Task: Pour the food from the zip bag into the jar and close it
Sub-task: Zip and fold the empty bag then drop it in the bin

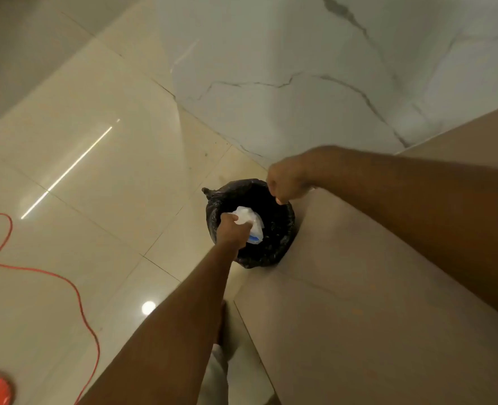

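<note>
Cable (75, 287), orange, loops over the glossy floor tiles (95, 171) far left of the bin (277, 232). Left hand (232, 232) is clenched on the crumpled zip bag (250, 222) over the bin's mouth; it looks limp, light, slippery, best pinched at its bunched neck. Right hand (288, 182) pinches the black liner rim beside a beige cabinet (359, 287).

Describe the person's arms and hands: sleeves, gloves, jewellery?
Both forearms are bare up to the frame edge: no sleeves show. The left hand and right hand wear no gloves. No watch, bracelet or ring is visible; the fingers are too blurred to rule out rings.
</note>
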Demonstrator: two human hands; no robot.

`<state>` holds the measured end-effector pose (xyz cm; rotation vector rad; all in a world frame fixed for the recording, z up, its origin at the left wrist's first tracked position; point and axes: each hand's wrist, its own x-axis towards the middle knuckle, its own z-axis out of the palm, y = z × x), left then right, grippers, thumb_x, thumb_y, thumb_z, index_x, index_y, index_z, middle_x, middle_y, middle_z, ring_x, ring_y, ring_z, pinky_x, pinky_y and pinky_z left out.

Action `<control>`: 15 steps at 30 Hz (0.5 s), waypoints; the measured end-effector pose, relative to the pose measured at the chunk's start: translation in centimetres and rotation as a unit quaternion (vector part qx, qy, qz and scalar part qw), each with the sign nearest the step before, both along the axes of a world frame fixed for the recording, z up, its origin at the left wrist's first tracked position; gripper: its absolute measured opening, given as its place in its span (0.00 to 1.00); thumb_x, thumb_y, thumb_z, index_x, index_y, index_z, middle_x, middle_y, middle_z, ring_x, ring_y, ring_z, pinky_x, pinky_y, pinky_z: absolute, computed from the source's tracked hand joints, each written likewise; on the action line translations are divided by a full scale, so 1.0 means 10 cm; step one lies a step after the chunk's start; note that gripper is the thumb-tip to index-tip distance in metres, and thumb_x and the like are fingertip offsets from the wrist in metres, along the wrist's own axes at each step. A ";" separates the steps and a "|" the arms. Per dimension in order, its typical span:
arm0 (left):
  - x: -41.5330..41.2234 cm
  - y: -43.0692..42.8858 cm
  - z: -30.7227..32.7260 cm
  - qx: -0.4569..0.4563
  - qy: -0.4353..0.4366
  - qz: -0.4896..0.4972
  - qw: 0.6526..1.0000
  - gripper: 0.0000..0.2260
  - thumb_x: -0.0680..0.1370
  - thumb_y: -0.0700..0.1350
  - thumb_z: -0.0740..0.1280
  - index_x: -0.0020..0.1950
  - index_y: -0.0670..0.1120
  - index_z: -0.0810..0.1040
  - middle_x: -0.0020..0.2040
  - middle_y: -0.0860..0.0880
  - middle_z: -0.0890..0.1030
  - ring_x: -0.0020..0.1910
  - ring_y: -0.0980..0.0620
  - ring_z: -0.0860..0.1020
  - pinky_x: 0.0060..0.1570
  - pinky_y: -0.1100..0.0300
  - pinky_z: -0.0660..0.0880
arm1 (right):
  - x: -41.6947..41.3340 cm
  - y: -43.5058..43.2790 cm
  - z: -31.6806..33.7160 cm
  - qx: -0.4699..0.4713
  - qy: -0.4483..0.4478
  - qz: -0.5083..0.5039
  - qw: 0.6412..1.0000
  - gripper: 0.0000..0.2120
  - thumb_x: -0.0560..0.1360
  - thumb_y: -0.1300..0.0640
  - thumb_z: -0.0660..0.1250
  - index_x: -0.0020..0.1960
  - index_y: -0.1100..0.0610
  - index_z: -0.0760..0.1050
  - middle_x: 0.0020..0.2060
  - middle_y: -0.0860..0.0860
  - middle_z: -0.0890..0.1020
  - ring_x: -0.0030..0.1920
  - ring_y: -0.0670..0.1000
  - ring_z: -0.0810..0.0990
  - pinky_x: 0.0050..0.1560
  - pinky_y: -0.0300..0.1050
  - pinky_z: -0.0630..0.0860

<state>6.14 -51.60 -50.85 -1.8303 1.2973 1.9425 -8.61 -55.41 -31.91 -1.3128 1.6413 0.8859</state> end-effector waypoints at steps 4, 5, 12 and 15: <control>0.04 0.01 -0.26 0.071 0.046 -0.010 0.996 0.33 0.83 0.51 0.69 0.84 0.47 0.58 0.81 0.40 0.65 0.75 0.36 0.71 0.63 0.43 0.74 | -0.04 0.18 -0.39 0.077 0.020 0.074 0.994 0.15 0.84 0.56 0.62 0.67 0.62 0.76 0.65 0.59 0.79 0.63 0.60 0.80 0.67 0.55 0.77; 0.06 0.02 -0.26 0.059 0.049 -0.021 0.997 0.32 0.84 0.50 0.69 0.84 0.47 0.59 0.80 0.40 0.66 0.75 0.36 0.71 0.65 0.43 0.75 | -0.06 0.23 -0.41 0.089 0.023 0.090 0.992 0.15 0.84 0.56 0.61 0.67 0.62 0.76 0.64 0.59 0.79 0.63 0.59 0.80 0.67 0.55 0.77; 0.39 0.11 0.55 -0.051 0.064 0.010 0.997 0.13 0.84 0.45 0.67 0.68 0.44 0.76 0.62 0.43 0.82 0.60 0.43 0.81 0.62 0.42 0.81 | -0.03 0.46 0.11 0.045 0.013 0.059 0.997 0.14 0.84 0.58 0.60 0.65 0.61 0.77 0.63 0.57 0.81 0.61 0.59 0.80 0.56 0.48 0.75; 0.55 0.22 1.24 -0.088 0.100 -0.006 0.991 0.07 0.84 0.43 0.67 0.61 0.44 0.80 0.53 0.44 0.85 0.56 0.43 0.84 0.59 0.43 0.82 | 0.03 0.63 0.55 -0.025 -0.010 -0.023 0.999 0.12 0.82 0.56 0.63 0.62 0.57 0.79 0.60 0.55 0.83 0.60 0.58 0.81 0.57 0.47 0.77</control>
